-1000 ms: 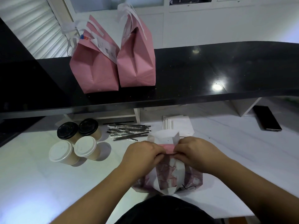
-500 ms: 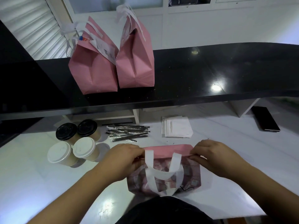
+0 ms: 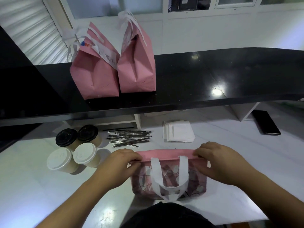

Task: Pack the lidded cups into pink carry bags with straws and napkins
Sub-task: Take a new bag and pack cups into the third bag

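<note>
Both hands have slid apart along the rim, stretching the pink carry bag (image 3: 169, 176) open on the tabletop (image 3: 32, 186): left hand (image 3: 122, 163) and right hand (image 3: 218, 162) each pinch a corner. 4 lidded cups (image 3: 74, 150) wait just left, ready for loading.

Both bare forearms reach forward from the bottom corners of the view and angle inward, so the two hands sit level with each other and well apart. The left hand (image 3: 122, 163) is palm down with its knuckles up, fingers curled over and thumb tucked beneath, pinching the left end of the bag (image 3: 169, 178) at its top edge. The right hand (image 3: 218, 162) mirrors it at the right end of that edge, fingers bent and pinching the rim, wrist roughly straight in line with its forearm
</note>
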A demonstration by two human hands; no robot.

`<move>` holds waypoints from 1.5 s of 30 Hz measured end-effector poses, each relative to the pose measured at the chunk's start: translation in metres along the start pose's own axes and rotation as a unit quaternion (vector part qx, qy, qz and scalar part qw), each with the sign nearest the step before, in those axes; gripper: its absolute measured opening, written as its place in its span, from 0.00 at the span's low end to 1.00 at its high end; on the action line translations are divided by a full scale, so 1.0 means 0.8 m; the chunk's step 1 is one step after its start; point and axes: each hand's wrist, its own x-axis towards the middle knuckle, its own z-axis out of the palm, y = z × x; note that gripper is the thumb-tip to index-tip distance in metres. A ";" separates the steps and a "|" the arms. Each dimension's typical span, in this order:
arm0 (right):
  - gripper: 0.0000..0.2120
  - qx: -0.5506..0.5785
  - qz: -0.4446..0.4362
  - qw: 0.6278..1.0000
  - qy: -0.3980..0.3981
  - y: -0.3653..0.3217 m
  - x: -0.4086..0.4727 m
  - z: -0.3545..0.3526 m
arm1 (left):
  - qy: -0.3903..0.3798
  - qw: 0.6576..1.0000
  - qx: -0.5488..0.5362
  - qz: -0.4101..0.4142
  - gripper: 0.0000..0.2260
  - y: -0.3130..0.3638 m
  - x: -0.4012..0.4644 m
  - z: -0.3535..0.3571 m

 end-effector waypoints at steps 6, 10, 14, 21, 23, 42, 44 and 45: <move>0.19 -0.055 -0.012 0.996 -0.062 -0.036 0.017 0.009 | 0.004 1.000 -0.015 -0.027 0.07 -0.002 0.007 0.005; 0.14 -0.026 0.015 0.996 -0.079 -0.039 0.012 0.002 | 0.029 0.998 -0.020 -0.042 0.07 -0.001 0.012 0.005; 0.12 -0.013 0.060 0.995 -0.082 -0.048 0.007 -0.031 | 0.092 0.991 -0.081 -0.051 0.09 0.011 0.027 -0.003; 0.11 0.006 0.186 0.981 -0.044 -0.031 0.014 -0.174 | 0.176 0.963 -0.203 -0.020 0.08 0.068 0.061 -0.038; 0.09 0.005 0.207 0.978 0.003 -0.026 0.020 -0.218 | 0.177 0.960 -0.216 0.015 0.07 0.091 0.073 -0.050; 0.12 0.021 0.303 0.909 0.284 0.068 0.327 -0.274 | 0.072 0.941 -0.326 -0.052 0.30 0.122 0.278 -0.077; 0.12 0.028 0.303 0.909 0.284 0.069 0.352 -0.259 | 0.093 0.938 -0.326 -0.071 0.33 0.113 0.293 -0.075; 0.12 0.034 0.302 0.911 0.281 0.068 0.362 -0.251 | 0.103 0.935 -0.329 -0.082 0.34 0.110 0.298 -0.074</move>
